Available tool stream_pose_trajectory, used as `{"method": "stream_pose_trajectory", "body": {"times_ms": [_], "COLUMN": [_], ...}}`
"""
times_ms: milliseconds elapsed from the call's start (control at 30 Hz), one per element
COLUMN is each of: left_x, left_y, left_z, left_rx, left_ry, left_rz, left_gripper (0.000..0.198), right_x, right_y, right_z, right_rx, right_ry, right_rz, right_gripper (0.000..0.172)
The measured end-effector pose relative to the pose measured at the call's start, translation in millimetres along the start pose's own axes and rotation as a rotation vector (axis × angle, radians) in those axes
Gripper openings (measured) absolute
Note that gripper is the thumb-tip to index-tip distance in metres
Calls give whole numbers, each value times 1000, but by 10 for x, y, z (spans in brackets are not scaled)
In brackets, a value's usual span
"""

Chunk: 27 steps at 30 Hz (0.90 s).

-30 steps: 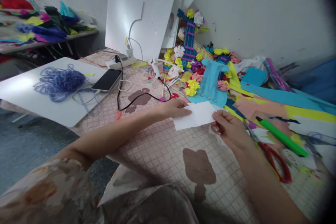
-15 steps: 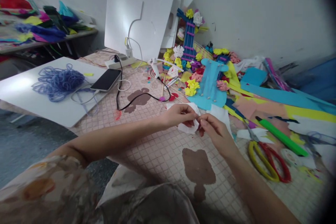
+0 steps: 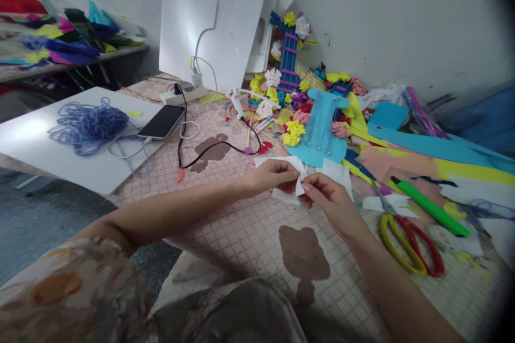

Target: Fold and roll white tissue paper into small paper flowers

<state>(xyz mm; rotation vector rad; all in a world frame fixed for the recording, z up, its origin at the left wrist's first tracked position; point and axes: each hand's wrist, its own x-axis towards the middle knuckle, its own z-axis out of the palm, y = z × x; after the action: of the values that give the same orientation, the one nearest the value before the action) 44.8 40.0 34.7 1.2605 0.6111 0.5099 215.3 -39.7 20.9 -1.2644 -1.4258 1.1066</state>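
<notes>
Over the table's middle, my left hand (image 3: 278,176) and my right hand (image 3: 322,191) meet with fingers closed on one small piece of white crepe paper (image 3: 301,181). It is gathered and creased between the fingertips, its ends poking up and down. More white paper (image 3: 287,196) lies flat under and behind my hands, and another white sheet (image 3: 337,171) is just behind my right hand. A light-blue cut-out (image 3: 324,128) with yellow paper flowers (image 3: 294,133) beside it lies beyond them.
Scissors (image 3: 402,244) with yellow and red handles and a green cutter (image 3: 434,208) lie to the right. A white glue gun (image 3: 236,102) stands behind, its black cord (image 3: 209,149) looping across the table. A phone (image 3: 162,121) and purple yarn (image 3: 90,124) rest at left.
The white paper now shows clearly between my fingertips, folded up and pinched, where before it was mostly hidden. My hands have stayed nearly in place.
</notes>
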Motion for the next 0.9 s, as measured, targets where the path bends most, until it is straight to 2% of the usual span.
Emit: {"method": "stream_pose_trajectory", "body": {"times_ms": [100, 233, 333, 400, 467, 533, 600, 733, 767, 833, 900], "left_x": [14, 72, 103, 101, 86, 67, 54, 61, 71, 100, 134], "left_y": [-36, -143, -198, -186, -136, -67, -3, 46, 40, 13, -22], "left_z": [-25, -60, -70, -73, -82, -100, -124, -173, -183, -198, -209], "left_rx": [34, 79, 121, 179, 234, 257, 210, -69, -137, -229, -251], "left_ry": [-36, -106, -116, -45, 76, 157, 116, -168, -209, -201, -113], "left_rz": [56, 241, 339, 370, 398, 404, 345, 26, -45, -120, -121], "left_gripper": [14, 22, 22, 19, 17, 24, 34, 37, 37, 37, 31], "right_x": [-6, -4, 10, 15, 9, -7, -23, 4, 27, 82, 133], "right_y": [-11, -27, -13, -1, -2, -30, -87, -212, -222, -202, -138], "right_z": [9, 27, 8, -19, -49, -74, -98, -200, -247, -362, -473], "right_rx": [21, -15, -56, -15, 80, 192, 273, 347, 354, 335, 254], "right_ry": [-6, 3, 5, 3, -8, -23, 6, 218, 268, 328, 344], "right_rz": [6, 14, 10, 9, 4, 10, 22, 9, 6, 7, 20], "right_gripper": [23, 23, 20, 17, 14, 12, 13, 25, 25, 24, 16]}}
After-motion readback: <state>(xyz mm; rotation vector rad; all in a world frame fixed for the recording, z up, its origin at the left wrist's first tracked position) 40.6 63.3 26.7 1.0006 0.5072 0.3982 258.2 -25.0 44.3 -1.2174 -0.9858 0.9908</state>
